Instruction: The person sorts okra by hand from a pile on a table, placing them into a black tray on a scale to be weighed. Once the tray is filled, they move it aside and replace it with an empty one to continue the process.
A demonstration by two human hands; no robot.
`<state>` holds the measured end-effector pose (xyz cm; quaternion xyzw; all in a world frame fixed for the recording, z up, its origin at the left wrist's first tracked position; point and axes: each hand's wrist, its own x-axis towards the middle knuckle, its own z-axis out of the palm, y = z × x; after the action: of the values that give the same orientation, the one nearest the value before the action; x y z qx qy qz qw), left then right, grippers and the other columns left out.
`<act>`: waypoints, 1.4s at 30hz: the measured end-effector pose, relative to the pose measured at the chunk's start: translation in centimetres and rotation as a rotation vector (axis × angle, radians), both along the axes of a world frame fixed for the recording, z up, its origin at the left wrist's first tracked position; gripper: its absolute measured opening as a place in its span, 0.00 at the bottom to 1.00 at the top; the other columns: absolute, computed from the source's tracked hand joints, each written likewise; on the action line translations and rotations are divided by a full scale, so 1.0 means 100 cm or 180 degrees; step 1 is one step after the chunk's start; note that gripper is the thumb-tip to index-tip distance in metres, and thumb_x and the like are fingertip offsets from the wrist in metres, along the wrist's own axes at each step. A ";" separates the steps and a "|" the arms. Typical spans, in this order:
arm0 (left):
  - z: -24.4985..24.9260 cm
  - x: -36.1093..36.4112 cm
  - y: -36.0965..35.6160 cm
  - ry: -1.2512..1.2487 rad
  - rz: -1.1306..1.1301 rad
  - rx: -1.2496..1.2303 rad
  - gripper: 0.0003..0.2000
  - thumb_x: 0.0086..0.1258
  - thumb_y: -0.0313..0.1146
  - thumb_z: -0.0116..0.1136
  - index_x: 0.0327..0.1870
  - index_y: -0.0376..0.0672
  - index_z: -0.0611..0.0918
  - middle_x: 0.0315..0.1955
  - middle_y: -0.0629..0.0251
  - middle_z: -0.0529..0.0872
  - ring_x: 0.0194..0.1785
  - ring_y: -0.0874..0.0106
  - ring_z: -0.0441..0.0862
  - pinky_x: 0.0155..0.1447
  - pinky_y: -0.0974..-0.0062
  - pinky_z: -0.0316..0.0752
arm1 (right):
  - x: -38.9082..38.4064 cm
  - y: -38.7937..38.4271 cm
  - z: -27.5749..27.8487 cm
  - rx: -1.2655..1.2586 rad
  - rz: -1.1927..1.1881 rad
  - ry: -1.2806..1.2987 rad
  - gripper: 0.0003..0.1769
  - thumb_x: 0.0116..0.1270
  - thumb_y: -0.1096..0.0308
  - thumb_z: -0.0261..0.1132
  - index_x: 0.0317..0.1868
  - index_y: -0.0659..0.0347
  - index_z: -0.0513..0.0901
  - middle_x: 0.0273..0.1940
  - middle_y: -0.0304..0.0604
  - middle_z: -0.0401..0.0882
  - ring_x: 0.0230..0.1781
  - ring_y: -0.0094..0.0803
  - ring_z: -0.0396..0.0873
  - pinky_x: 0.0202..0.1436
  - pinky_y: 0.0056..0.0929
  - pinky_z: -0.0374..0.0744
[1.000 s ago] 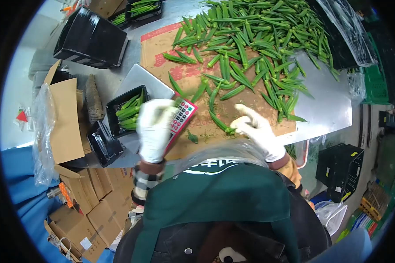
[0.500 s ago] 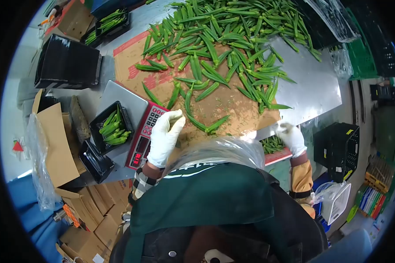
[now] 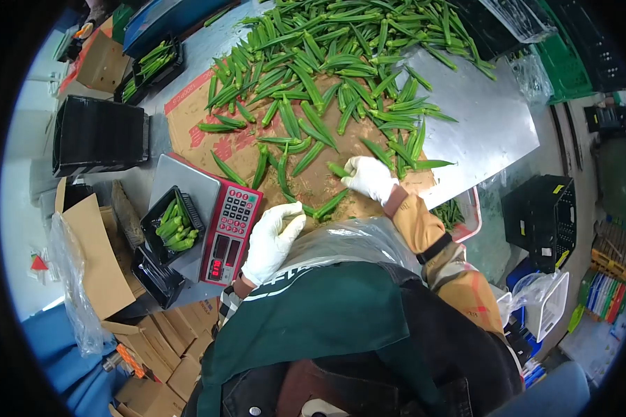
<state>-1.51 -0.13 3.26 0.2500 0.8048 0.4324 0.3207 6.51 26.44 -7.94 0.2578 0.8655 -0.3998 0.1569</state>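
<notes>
A large heap of green okra (image 3: 327, 59) covers the far side of the work table, with loose pods scattered toward me. My right hand (image 3: 371, 178), in a white glove, pinches one okra pod (image 3: 336, 169) by its end above the cardboard sheet (image 3: 257, 142). My left hand (image 3: 273, 240), also gloved, is beside the scale's keypad, fingers curled with a gap to the thumb and nothing visible between them. Some okra pods (image 3: 330, 204) lie just beyond its fingertips. On the red-edged scale (image 3: 231, 221) rests a black tray (image 3: 192, 208) holding several okra pods (image 3: 176, 226).
An empty black tray (image 3: 158, 276) leans by the scale. Upside-down black trays (image 3: 103, 135) are stacked at left, near filled trays (image 3: 154, 64). Open cardboard boxes (image 3: 94, 257) stand lower left. A red-rimmed container (image 3: 474, 217) with okra bits sits below the table edge; a black crate (image 3: 541, 219) is at right.
My right hand has moved from above the container at the table edge leftward over the cardboard, onto an okra pod. The left hand has shifted slightly down the view, its fingers now farther apart.
</notes>
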 end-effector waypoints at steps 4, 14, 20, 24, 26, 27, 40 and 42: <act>-0.002 -0.001 0.003 0.0103 -0.0017 -0.0004 0.14 0.74 0.29 0.65 0.56 0.34 0.83 0.51 0.57 0.88 0.54 0.71 0.85 0.61 0.73 0.77 | 0.016 0.034 -0.012 -0.1051 -0.1151 0.1130 0.17 0.58 0.65 0.74 0.47 0.60 0.83 0.37 0.46 0.87 0.39 0.43 0.86 0.48 0.36 0.82; -0.007 0.000 0.006 0.0304 -0.0110 -0.0055 0.14 0.71 0.32 0.68 0.54 0.38 0.85 0.48 0.55 0.88 0.53 0.62 0.85 0.57 0.68 0.79 | -0.021 0.125 -0.020 0.1601 -0.0649 0.0697 0.23 0.62 0.66 0.72 0.59 0.52 0.83 0.48 0.51 0.86 0.53 0.53 0.82 0.59 0.47 0.80; -0.008 0.002 0.008 0.0215 -0.0151 -0.0081 0.14 0.72 0.32 0.67 0.54 0.37 0.84 0.49 0.55 0.88 0.54 0.63 0.85 0.59 0.68 0.78 | -0.020 0.140 -0.016 0.1701 0.0188 0.0697 0.19 0.64 0.62 0.71 0.55 0.57 0.85 0.48 0.52 0.82 0.52 0.53 0.79 0.57 0.48 0.79; -0.013 0.000 0.006 -0.1187 0.0225 0.0130 0.20 0.75 0.30 0.65 0.65 0.37 0.78 0.57 0.56 0.85 0.61 0.65 0.82 0.66 0.67 0.76 | -0.029 0.096 0.011 0.1601 -0.0156 0.1831 0.22 0.67 0.59 0.70 0.56 0.62 0.82 0.46 0.53 0.81 0.51 0.53 0.78 0.55 0.48 0.77; -0.010 0.002 0.012 -0.1235 0.0408 0.0571 0.25 0.77 0.31 0.62 0.72 0.38 0.71 0.62 0.57 0.81 0.64 0.68 0.79 0.68 0.68 0.73 | -0.039 0.047 0.042 0.0218 -0.0566 0.2036 0.21 0.69 0.59 0.69 0.56 0.64 0.82 0.50 0.56 0.81 0.54 0.55 0.78 0.59 0.47 0.77; -0.008 0.001 0.016 -0.1218 0.0497 0.0779 0.28 0.78 0.32 0.61 0.76 0.39 0.67 0.64 0.58 0.79 0.66 0.69 0.77 0.69 0.69 0.72 | -0.039 0.023 0.053 -0.0086 -0.0341 0.2035 0.22 0.70 0.59 0.69 0.57 0.65 0.81 0.51 0.57 0.81 0.55 0.56 0.78 0.60 0.47 0.76; 0.067 -0.075 -0.041 0.0194 0.2691 0.1336 0.12 0.74 0.27 0.66 0.54 0.36 0.80 0.47 0.63 0.86 0.48 0.76 0.83 0.56 0.75 0.78 | -0.013 -0.099 0.092 -0.0463 0.0946 0.1726 0.31 0.65 0.61 0.72 0.67 0.62 0.77 0.58 0.53 0.79 0.60 0.52 0.77 0.64 0.43 0.76; 0.071 -0.100 -0.071 0.1534 0.2663 0.1287 0.10 0.75 0.25 0.63 0.54 0.37 0.81 0.51 0.62 0.85 0.51 0.76 0.83 0.61 0.75 0.77 | -0.006 -0.097 0.077 -0.0591 0.0774 0.1613 0.29 0.66 0.63 0.72 0.65 0.63 0.79 0.56 0.54 0.80 0.58 0.51 0.78 0.63 0.42 0.77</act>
<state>-11.53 -7.27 10.36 0.0565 0.7872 0.6005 -0.1284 5.88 16.71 -0.22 0.0287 0.8614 -0.5071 0.0055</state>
